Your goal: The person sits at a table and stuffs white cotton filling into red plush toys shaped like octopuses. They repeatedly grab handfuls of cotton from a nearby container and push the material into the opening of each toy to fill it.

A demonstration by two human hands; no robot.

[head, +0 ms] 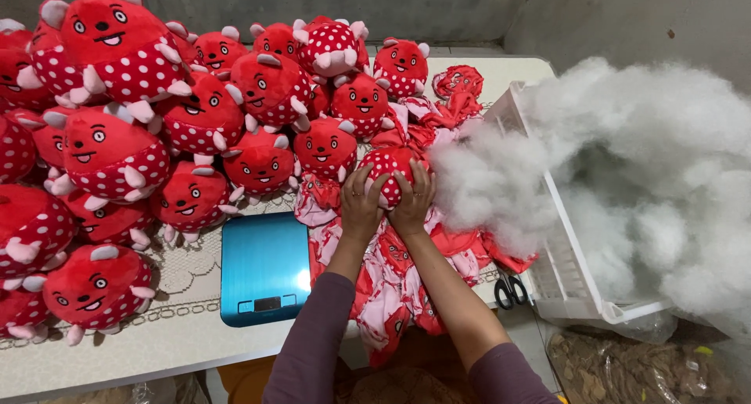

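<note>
Cupping a round red plush toy (389, 169) with white dots from both sides, the hands meet over the middle of the tabletop (180, 333). The left hand (360, 203) wraps its fingers up the toy's left flank, and the right hand (412, 199) presses against the right flank, so both are closed around the same toy, which sits raised just above a heap of flat, unstuffed red and pink toy skins (391, 287). Those skins spill from the toy's underside down over the near edge of the tabletop, between the two purple sleeves. Just left of the left forearm lies a blue kitchen scale (262, 267), its small display turned to the near edge. Beyond and to the left, a big pile of finished plush toys (156, 114), red with smiling faces and white-dotted bodies, covers most of the surface. To the right of the held toy, loose white stuffing fibre (626, 169) billows out of a white plastic basket (563, 287), and a wisp of it touches the toy's right side. A pair of black-handled scissors (510, 290) rests beside the basket's near corner, close to the right forearm
</note>
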